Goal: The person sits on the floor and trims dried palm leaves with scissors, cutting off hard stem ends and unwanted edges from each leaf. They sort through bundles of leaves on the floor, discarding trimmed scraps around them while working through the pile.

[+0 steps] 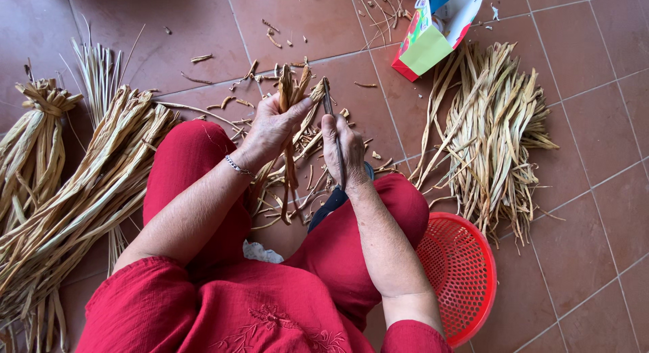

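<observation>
My left hand [274, 127] grips a small bunch of dried straw-coloured stalks [292, 96], held upright over my knees with their long ends trailing down between my legs. My right hand [345, 150] holds a thin dark blade [329, 103] whose tip rests against the top of that bunch. Both arms come out of red sleeves, and a thin bracelet [238, 166] circles the left wrist. Cut scraps [270, 29] lie scattered on the brown floor tiles in front of the hands.
A long bundle of dried stalks [81, 191] lies at my left, with a tied bundle [34, 137] beyond it. Another loose pile [493, 123] lies at right. A red plastic basket [466, 272] sits by my right knee. A colourful carton [433, 29] stands at the top.
</observation>
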Motion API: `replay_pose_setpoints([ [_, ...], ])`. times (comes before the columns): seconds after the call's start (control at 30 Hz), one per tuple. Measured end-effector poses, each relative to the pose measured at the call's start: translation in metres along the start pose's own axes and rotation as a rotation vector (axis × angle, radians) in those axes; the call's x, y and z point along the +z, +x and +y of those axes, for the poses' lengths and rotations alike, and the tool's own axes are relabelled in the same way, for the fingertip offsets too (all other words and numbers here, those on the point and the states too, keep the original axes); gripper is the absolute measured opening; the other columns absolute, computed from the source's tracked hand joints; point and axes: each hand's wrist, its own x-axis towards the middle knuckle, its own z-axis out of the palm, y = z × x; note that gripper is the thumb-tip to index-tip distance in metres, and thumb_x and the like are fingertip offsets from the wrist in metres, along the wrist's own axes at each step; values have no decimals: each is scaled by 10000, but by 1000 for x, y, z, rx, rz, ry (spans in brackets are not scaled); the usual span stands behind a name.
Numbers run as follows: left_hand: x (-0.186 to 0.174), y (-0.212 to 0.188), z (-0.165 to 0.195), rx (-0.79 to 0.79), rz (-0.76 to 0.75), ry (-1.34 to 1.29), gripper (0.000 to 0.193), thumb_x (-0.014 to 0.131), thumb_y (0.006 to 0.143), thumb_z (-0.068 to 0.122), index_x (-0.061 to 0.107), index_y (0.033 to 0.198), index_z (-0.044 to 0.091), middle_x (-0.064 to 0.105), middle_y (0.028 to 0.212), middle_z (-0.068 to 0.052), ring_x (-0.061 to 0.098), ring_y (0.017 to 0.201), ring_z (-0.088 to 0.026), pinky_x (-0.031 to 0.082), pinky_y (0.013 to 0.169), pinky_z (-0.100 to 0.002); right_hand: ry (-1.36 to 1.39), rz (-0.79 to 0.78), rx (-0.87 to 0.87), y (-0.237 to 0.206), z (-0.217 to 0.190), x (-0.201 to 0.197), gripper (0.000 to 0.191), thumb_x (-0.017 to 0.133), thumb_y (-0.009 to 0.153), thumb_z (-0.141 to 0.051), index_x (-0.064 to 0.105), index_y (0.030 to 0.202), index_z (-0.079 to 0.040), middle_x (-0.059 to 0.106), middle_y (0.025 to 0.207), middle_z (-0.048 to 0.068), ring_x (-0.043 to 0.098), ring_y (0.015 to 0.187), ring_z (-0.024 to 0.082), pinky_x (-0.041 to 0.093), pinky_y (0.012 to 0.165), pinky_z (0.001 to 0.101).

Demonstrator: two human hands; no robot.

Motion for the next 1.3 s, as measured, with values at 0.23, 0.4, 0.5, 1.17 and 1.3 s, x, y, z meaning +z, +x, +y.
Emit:
replay_pose_setpoints([
  [0.23,-4,-1,7,20,67,92,154,773,943,209,695,874,96,584,670,87,483,551,-10,365,479,-210,-5,-24,-72,2,-1,-3,563,343,1090,-539,640,1099,-61,715,843,154,730,839,339,545,728,454],
  [0.4,-2,-5,14,-35,57,39,147,763,924,190,672,842,108,580,656,78,484,528,-20,375,458,-219,2,-34,-69,0,2,0,591,296,1098,-542,637,1074,-59,707,803,139,730,812,324,539,729,442],
  [0.5,-2,-7,15,-37,20,0,183,751,951,198,650,826,109,566,664,78,472,534,-22,369,464,-221,106,12,-79,-4,2,5,599,305,1099,-544,647,1024,-59,674,721,120,717,708,307,542,669,422],
  [1.17,-1,3,-32,348,-83,628,387,690,1031,199,457,1326,107,680,1110,-110,685,998,-212,550,824,-367,495,104,-38,-1,-17,-8,249,837,900,-236,689,982,-53,529,718,-86,477,663,18,414,599,214],
  [1.3,7,-9,-30,359,-138,672,516,623,1036,142,385,1494,118,679,1261,-114,668,1174,-223,535,956,-372,391,130,-55,3,-18,-4,266,858,861,-226,706,975,-39,501,658,-66,458,621,24,390,558,222],
])
